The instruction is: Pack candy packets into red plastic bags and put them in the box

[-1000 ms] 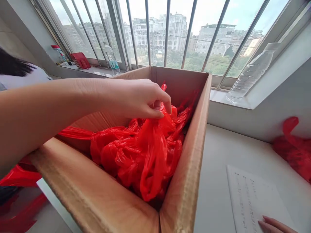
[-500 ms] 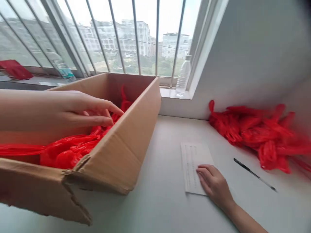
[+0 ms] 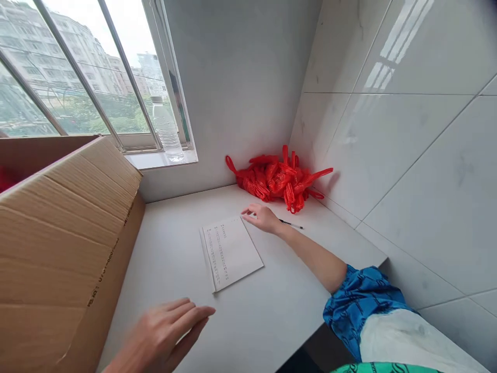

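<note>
A white sheet or thin pad (image 3: pixel 236 254) with columns of writing lies on the white table, its left edge slightly raised. Beside its upper right corner is my right hand (image 3: pixel 262 217), fingers a little bent and thumb apart, holding nothing that I can see. My left hand (image 3: pixel 165 331), partly blurred, hovers over the near side of the table with fingers extended and nothing in them. Just behind my right wrist lies a black pen (image 3: pixel 292 224), partly covered. Farther back, a heap of red plastic bags (image 3: pixel 277 178) rests against the wall corner.
A large cardboard box (image 3: pixel 58 233) stands along the left, with something red inside. On the sill of the barred window is a clear plastic bottle (image 3: pixel 166 129). Tiled wall (image 3: pixel 407 171) bounds the right side; the table's edge runs along the lower right.
The view has swung right. My left hand has come out from over the box and is now above the table. My right hand has shifted off the sheet's writing to its upper corner.
</note>
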Motion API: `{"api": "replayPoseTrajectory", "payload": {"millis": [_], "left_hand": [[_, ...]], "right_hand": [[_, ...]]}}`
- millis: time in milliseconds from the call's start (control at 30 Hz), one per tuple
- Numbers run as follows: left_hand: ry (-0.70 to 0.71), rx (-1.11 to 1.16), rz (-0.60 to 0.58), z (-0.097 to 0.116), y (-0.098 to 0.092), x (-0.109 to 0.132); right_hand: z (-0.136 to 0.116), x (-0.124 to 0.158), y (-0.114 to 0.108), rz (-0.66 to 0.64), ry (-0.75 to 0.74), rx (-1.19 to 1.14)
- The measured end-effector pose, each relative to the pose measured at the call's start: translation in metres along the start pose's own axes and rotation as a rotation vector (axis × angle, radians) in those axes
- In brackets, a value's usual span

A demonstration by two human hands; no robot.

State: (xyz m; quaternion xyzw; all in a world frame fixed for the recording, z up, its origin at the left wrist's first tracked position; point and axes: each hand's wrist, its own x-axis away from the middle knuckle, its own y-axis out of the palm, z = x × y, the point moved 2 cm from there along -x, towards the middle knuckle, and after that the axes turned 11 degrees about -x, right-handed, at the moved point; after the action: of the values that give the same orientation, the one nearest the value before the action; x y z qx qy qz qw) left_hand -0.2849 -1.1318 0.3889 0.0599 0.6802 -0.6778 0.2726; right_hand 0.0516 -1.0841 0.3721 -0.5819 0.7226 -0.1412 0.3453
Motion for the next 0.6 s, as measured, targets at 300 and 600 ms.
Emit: {"api": "replayPoseTrajectory", "payload": {"millis": [300, 600], "left_hand": [[0.054, -0.014, -0.085, -0.015, 0.083, -0.015], [-0.066, 0.177, -0.056, -0.023, 0.078, -0.008]], "right_hand": [[0.04, -0.089, -0.006, 0.099, 0.252, 0.042], [-0.002, -0.079, -0.021, 0.25, 0.006, -0.127]]}}
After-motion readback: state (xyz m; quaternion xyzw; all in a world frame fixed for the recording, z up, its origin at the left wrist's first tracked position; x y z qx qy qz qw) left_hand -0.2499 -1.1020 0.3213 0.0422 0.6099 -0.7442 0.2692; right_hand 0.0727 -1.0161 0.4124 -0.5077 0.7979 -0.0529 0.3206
